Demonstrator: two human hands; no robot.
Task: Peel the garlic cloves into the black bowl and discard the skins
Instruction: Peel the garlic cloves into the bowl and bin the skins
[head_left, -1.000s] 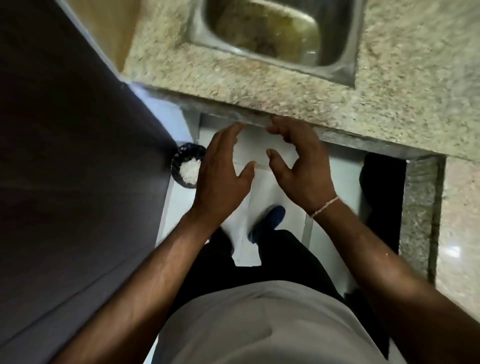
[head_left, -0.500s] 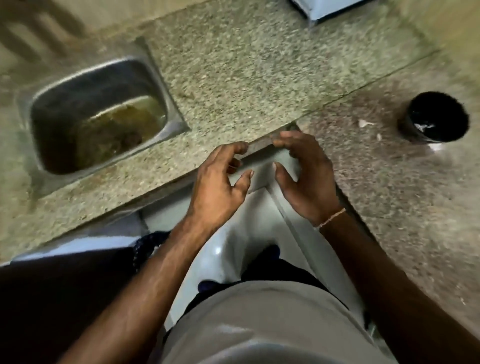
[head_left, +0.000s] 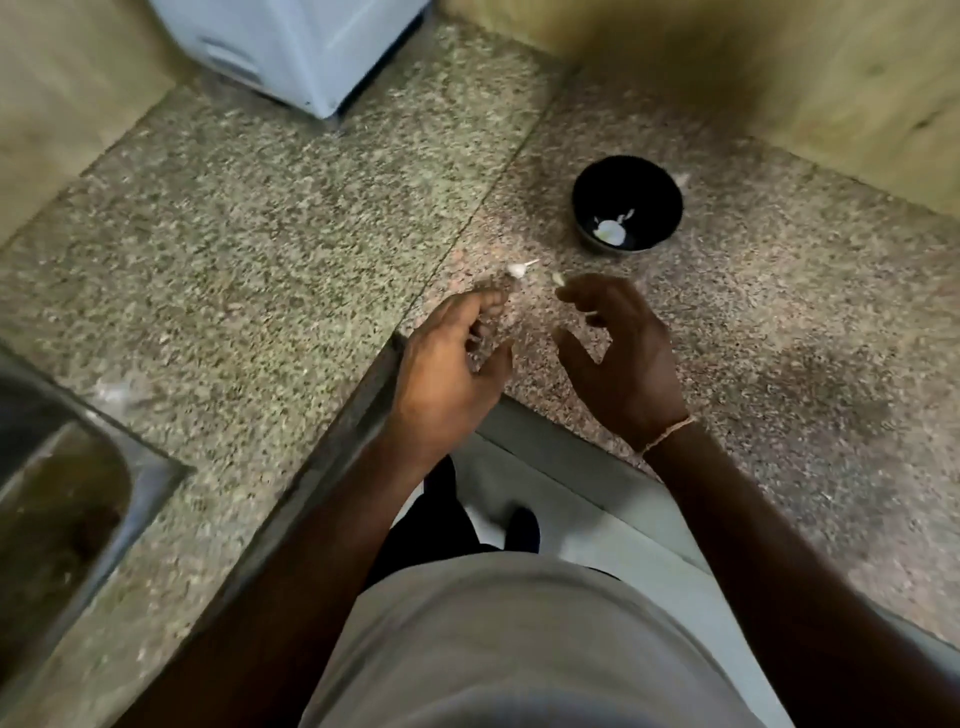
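**Both hands over the corner of the counter, garlic scraps just ahead**

Head view: the person stands at the inner corner of a speckled granite counter (head_left: 270, 249), looking straight down. The left hand (head_left: 447, 374) hovers over the counter's edge, fingers loosely curled and spread; I see nothing gripped in it, though its fingertips are blurred. Just past those fingertips a small white garlic piece (head_left: 518, 268) with a thin pointed tail lies on the stone; whether a fingertip touches it I cannot tell.

The right hand (head_left: 621, 358) is beside the left, apart from it, thumb out and fingers bent in a relaxed curve. A pale scrap (head_left: 559, 278) sits right at the tip of its forefinger, and I cannot tell whether it is pinched or only lying on the counter there. A thin cord bracelet (head_left: 667, 434) circles that wrist.

The black bowl (head_left: 627, 205) stands upright on the counter beyond the right hand, near the wall, apart from both hands. Inside it, at the bottom, lies a peeled white clove (head_left: 610, 232) with a smaller white bit beside it.

At the lower left is a steel sink (head_left: 67, 499). A white appliance (head_left: 306, 47) stands at the top of the counter. Below, a grey shirt (head_left: 519, 649) fills the foreground.
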